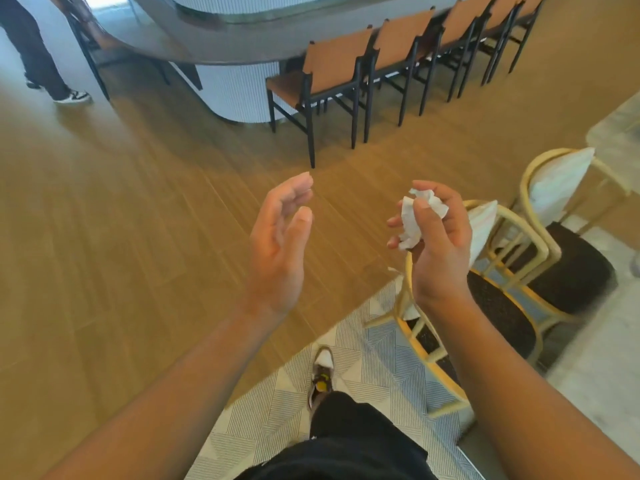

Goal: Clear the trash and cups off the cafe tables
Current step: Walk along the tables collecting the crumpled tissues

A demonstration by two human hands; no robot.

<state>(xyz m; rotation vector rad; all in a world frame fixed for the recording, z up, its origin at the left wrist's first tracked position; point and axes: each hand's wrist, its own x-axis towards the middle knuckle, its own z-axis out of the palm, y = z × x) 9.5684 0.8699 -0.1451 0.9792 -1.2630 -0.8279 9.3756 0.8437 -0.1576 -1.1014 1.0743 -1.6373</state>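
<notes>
A crumpled white napkin (417, 216) sits in my right hand (434, 244), whose thumb and fingers curl round it at chest height. My left hand (280, 244) is raised beside it, palm turned inward, fingers relaxed and holding nothing. Both hands hover over the wooden floor, away from any table top. No cup is in view.
Two rattan chairs (512, 271) with white cushions stand at the right, beside a pale table (620, 133). A row of brown chairs (332, 74) lines a curved grey counter (207, 39) ahead. Another person's legs (38, 53) are at far left. A patterned rug (363, 368) lies underfoot.
</notes>
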